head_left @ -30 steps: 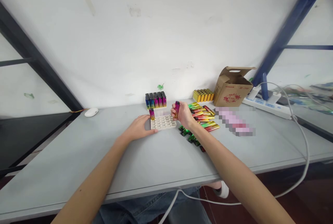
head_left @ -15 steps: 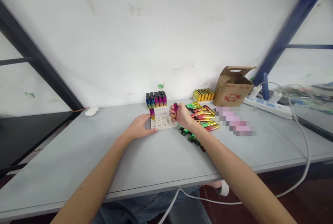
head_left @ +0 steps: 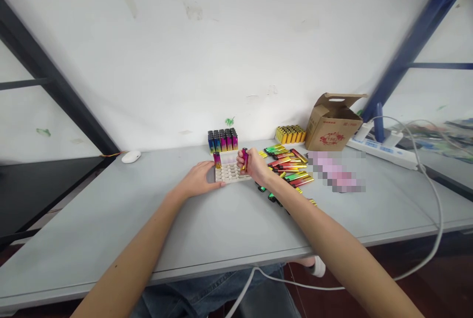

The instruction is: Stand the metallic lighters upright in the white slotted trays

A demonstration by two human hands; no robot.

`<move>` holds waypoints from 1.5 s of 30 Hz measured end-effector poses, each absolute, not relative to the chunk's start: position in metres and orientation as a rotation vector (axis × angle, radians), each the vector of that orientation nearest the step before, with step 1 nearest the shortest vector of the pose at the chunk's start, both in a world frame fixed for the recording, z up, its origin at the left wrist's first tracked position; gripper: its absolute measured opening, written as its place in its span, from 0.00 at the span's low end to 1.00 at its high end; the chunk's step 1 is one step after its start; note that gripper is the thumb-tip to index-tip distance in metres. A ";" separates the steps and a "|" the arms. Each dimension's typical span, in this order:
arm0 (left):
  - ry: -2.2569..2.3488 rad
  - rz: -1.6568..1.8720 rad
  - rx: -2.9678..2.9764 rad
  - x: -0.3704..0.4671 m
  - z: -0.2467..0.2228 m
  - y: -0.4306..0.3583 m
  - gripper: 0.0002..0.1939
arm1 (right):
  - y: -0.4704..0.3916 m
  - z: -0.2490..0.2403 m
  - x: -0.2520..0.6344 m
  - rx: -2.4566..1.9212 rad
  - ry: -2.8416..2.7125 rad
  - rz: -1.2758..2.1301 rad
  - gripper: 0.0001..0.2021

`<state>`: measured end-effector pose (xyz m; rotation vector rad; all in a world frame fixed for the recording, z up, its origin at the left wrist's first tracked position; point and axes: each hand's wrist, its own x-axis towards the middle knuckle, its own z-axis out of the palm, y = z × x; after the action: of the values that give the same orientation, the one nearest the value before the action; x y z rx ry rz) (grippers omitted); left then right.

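A white tray with rows of holes lies on the table, and one purple-gold lighter stands upright in its back left corner. My left hand steadies the tray's left end, thumb along the front edge and fingers behind. Over the tray's right part, my right hand is closed around a purple-gold lighter held roughly upright. To the right lies a loose heap of red, green and gold lighters, partly hidden by my right forearm.
Behind the tray stands a filled tray of blue and purple lighters. Yellow lighters fill another near an open cardboard box. A power strip with a white cable lies right; a white rounded device is left.
My right hand has moved slightly left with the lighter, from the tray's right edge to above its holes. My left hand has stayed at the tray.
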<state>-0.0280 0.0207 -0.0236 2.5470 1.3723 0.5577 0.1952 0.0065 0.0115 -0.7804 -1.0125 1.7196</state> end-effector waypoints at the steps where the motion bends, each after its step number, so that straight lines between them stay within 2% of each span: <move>1: 1.373 0.561 2.548 -0.028 -0.023 0.021 0.40 | 0.006 0.012 0.195 -0.779 -1.001 1.716 0.04; 14: 1.381 0.530 2.546 -0.026 -0.023 0.021 0.40 | 0.003 0.010 0.195 -0.718 -1.127 1.779 0.07; 20: 1.388 0.535 2.532 -0.026 -0.021 0.020 0.40 | 0.005 0.006 0.196 -0.739 -1.115 1.702 0.13; 23: 1.380 0.549 2.537 -0.026 -0.020 0.019 0.39 | 0.008 0.002 0.196 -0.703 -1.135 1.668 0.12; 30: 1.349 0.538 2.550 -0.025 -0.020 0.019 0.38 | 0.011 -0.007 0.194 -0.752 -1.202 1.458 0.15; 38: 1.235 0.588 2.578 -0.021 -0.010 0.010 0.39 | 0.007 -0.004 0.199 -0.733 -1.583 1.064 0.13; 45: 1.285 0.593 2.618 -0.020 -0.006 0.006 0.39 | 0.006 -0.005 0.198 -0.808 -1.668 0.906 0.10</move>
<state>-0.0198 0.0060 -0.0064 2.6181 1.2855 0.5926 0.1983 0.0063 -0.0048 -0.8080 -1.6679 0.9060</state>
